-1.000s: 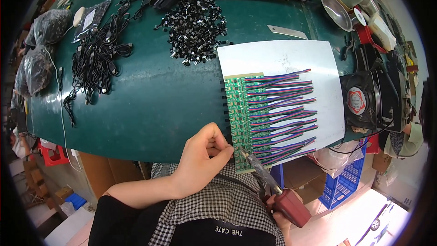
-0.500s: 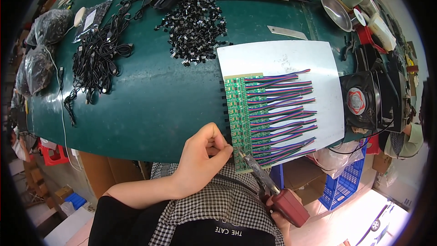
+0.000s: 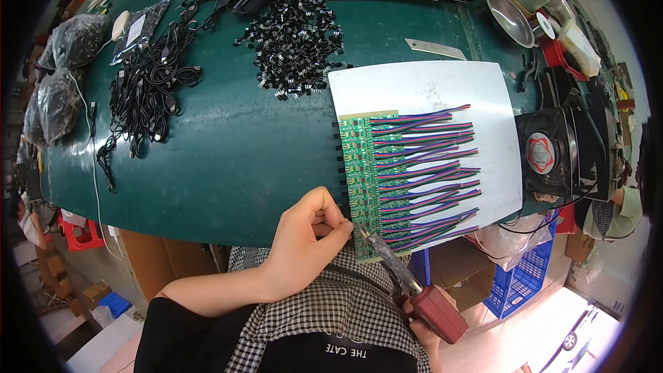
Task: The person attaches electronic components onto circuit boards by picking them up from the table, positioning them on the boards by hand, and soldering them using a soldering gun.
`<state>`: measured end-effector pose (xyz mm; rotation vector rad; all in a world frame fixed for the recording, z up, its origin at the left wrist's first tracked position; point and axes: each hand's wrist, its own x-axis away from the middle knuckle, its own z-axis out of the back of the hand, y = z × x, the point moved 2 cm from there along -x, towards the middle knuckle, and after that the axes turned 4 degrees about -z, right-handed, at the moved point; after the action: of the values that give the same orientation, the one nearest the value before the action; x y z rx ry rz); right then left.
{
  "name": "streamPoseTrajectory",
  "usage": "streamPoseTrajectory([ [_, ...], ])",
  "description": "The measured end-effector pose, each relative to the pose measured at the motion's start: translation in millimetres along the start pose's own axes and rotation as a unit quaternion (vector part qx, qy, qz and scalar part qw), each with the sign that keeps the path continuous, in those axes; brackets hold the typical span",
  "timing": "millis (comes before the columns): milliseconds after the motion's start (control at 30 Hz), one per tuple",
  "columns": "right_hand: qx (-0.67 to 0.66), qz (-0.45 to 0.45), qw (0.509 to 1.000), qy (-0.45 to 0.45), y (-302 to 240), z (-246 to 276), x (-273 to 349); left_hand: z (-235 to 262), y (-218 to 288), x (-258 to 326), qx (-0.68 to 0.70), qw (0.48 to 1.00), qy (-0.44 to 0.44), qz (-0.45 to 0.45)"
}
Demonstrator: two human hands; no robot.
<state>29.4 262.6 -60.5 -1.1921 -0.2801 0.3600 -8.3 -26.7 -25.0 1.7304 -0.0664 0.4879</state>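
Left hand (image 3: 304,245) pinches its fingertips together at the near corner of the green circuit-board strip (image 3: 369,183) — right hand (image 3: 425,331) clamped on a red-handled soldering iron (image 3: 407,287), tip there too — board lying on white paper (image 3: 421,90) beside a small black fan (image 3: 549,152).

Dark green surface (image 3: 228,166); white sheet (image 3: 421,86); green circuit board (image 3: 359,166) with red, blue, purple wires (image 3: 428,166); red-handled soldering iron (image 3: 414,290); black-and-white checked shirt (image 3: 324,318).

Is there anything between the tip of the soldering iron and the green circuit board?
Nothing visible. The soldering iron, in the right hand, reaches the near edge of the green circuit board beside the left hand fingertips.
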Motion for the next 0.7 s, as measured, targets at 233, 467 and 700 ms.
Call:
streamPoseTrajectory([
  [233,0.007,0.026,1.0,-0.007,-2.9,0.0,-5.9,0.4,-0.9,-0.3,0.0,1.0,-0.001,-0.002],
  [467,0.061,0.027,0.998,-0.013,9.9,7.8,11.2,0.4,-1.2,-0.8,0.004,1.0,0.002,-0.001],
  [700,-0.006,-0.079,0.997,-0.014,24.3,8.9,29.8,0.0,0.9,-0.8,-0.004,1.0,0.001,-0.002],
])
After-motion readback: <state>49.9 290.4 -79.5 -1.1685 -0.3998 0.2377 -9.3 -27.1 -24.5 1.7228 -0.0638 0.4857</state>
